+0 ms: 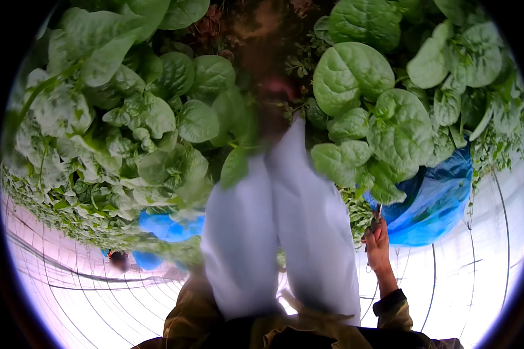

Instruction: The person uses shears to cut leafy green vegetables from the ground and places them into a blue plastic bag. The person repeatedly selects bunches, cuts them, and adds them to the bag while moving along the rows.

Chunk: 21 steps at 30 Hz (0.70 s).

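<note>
At the lower right, my right hand (377,244) is closed around a small metal hand tool (379,210), whose exact kind I cannot tell. The tool points toward the leaf tips of a broad-leaved green plant (399,126). Beside that hand, partly behind the leaves, hangs a large blue plastic bag (432,213). My left hand is out of view; only the left sleeve (192,303) shows beside my leg. Before me lie my light-coloured trouser legs (244,227) and leafy plants (148,118) on the left.
A dark soil path (262,39) runs between the plant rows. More blue plastic (170,227) lies among the left row. Farther back, a person (118,260) is blurred near another blue item (146,260). Pale sheeting with thin curved ribs (434,283) stands behind.
</note>
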Available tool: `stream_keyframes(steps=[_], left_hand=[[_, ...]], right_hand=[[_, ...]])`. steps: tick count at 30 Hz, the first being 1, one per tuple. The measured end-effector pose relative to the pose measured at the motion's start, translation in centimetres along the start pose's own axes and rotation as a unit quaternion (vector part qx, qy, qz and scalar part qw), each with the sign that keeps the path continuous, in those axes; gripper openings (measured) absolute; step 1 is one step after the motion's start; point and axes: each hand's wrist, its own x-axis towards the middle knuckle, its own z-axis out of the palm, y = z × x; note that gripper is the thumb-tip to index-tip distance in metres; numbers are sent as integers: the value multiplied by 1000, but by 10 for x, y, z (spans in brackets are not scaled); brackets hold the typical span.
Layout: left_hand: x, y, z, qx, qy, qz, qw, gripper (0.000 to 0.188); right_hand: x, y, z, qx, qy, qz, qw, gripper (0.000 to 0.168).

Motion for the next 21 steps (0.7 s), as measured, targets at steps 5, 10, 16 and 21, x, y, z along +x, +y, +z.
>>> stream_keyframes(steps=[5,10,16,21], left_hand=[[25,-2,-3,45,-7,13,999,37],[39,-1,-1,18,-28,29,999,38],[39,-5,10,-24,-64,46,997,39],[-1,-3,23,-118,-34,2,992,40]], right_hand=[[13,-10,6,-64,-3,-53,997,44],[25,-16,26,-83,41,-168,981,35],[54,9,44,-125,99,-189,969,8],[123,39,44,-111,77,-322,937,19]])
